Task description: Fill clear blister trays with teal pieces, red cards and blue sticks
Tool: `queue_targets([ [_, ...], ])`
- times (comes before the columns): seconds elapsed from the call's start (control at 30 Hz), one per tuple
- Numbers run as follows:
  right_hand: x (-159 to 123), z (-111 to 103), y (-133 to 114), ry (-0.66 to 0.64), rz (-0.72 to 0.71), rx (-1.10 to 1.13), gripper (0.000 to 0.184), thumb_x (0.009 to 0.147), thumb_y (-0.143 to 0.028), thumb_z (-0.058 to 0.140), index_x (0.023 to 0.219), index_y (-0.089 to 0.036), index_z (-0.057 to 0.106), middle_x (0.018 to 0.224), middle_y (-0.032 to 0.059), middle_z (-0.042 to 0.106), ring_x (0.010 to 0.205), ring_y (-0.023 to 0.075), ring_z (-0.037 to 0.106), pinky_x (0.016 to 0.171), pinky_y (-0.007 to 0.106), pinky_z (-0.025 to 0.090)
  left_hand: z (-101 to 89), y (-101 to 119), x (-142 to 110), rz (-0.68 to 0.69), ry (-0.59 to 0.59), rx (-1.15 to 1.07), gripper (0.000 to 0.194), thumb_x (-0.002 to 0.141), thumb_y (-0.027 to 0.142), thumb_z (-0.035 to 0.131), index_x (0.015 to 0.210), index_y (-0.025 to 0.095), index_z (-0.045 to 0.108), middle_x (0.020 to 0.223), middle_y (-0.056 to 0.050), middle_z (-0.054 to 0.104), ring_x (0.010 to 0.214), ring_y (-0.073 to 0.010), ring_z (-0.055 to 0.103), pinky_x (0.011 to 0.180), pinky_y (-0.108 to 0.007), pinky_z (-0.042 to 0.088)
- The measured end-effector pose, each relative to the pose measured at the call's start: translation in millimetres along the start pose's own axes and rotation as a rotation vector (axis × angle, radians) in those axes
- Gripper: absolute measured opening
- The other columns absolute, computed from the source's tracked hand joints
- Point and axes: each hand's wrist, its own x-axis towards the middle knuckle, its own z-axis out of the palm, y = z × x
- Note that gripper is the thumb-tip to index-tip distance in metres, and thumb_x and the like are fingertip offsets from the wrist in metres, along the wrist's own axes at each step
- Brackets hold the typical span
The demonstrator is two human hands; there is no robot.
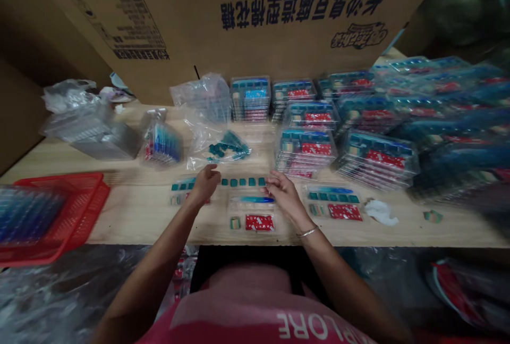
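Several small teal squares [243, 182] lie in a spaced row on the table between my hands. My left hand [206, 183] is near the row's left end, fingers partly stretched and apart, above a filled clear tray [175, 195] it partly covers. At the right end, my right hand [282, 191] has its fingers loosely bent and parted beside the last square; I see nothing held. Just below the row, a clear plastic tray [255, 211] holds a blue pen [253, 200], a red patterned packet [259, 222] and a small striped green-and-tan block [235, 223].
Another filled tray [334, 203] lies to the right, beside crumpled white tissue [380, 212]. Behind are an open plastic bag [203, 120] with teal pieces [227, 148] and stacks of filled trays [306, 147]. A red basket [98, 200] stands left; a large carton [258, 46] rises behind.
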Motion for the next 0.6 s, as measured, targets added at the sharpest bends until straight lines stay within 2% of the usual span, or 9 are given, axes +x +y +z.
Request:
queue_targets([
  [0.07,-8,-5,-6,-0.043,-0.006,-0.006,0.051,0.068,-0.024,0.057,0.117,-0.019,0.047,0.095,0.0032,0.062,0.067,0.0135,0.065,0.060,0.026,0.051,-4.2,0,-10,-0.026,-0.038,-0.051,0.048,0.063,0.026,0.061,0.108,0.011,0.057,0.072,-0.003,0.065,0.056,-0.0112,0.056,0.049,-0.021,0.037],
  [0.23,-20,-26,-14,-0.218,-0.053,-0.075,0.037,0.067,-0.024,0.062,0.103,-0.020,0.058,0.083,-0.0003,0.064,0.073,0.0149,0.064,0.067,0.027,0.049,-7.5,-7,-30,-0.116,-0.219,-0.280,0.042,0.055,0.030,0.071,0.093,0.013,0.063,0.065,0.000,0.064,0.052,-0.0085,0.053,0.050,-0.020,0.035],
  [0.37,-22,-36,-18,-0.227,-0.186,-0.201,0.026,0.072,-0.025,0.061,0.098,-0.020,0.061,0.088,0.0016,0.067,0.083,0.0164,0.063,0.078,0.032,0.050,-2.3,-12,-33,-0.057,-0.291,-0.289,0.033,0.058,0.032,0.071,0.087,0.016,0.065,0.075,-0.002,0.068,0.062,-0.0110,0.059,0.058,-0.023,0.042],
  [0.43,-24,-38,-18,-0.168,-0.337,-0.303,0.021,0.078,-0.024,0.058,0.098,-0.021,0.061,0.092,0.0028,0.067,0.086,0.0171,0.062,0.080,0.034,0.050,0.2,-14,-34,0.090,-0.258,-0.247,0.027,0.066,0.034,0.067,0.087,0.017,0.065,0.081,-0.004,0.069,0.072,-0.0146,0.062,0.064,-0.026,0.045],
  [0.5,-29,-41,-16,-0.134,-0.539,-0.439,0.016,0.083,-0.022,0.053,0.096,-0.022,0.063,0.095,0.0041,0.066,0.091,0.0182,0.061,0.083,0.036,0.049,0.5,-20,-39,0.340,-0.206,-0.139,0.020,0.074,0.032,0.061,0.088,0.018,0.065,0.088,-0.006,0.069,0.083,-0.0176,0.063,0.072,-0.030,0.048],
  [0.6,-40,-50,-8,-0.246,-0.796,-0.697,0.021,0.088,-0.015,0.048,0.097,-0.024,0.064,0.102,0.0059,0.065,0.103,0.0199,0.058,0.088,0.039,0.048,-4.2,-36,-53,0.731,-0.227,0.125,0.017,0.081,0.020,0.051,0.091,0.019,0.065,0.101,-0.009,0.067,0.099,-0.0196,0.060,0.085,-0.035,0.048],
])
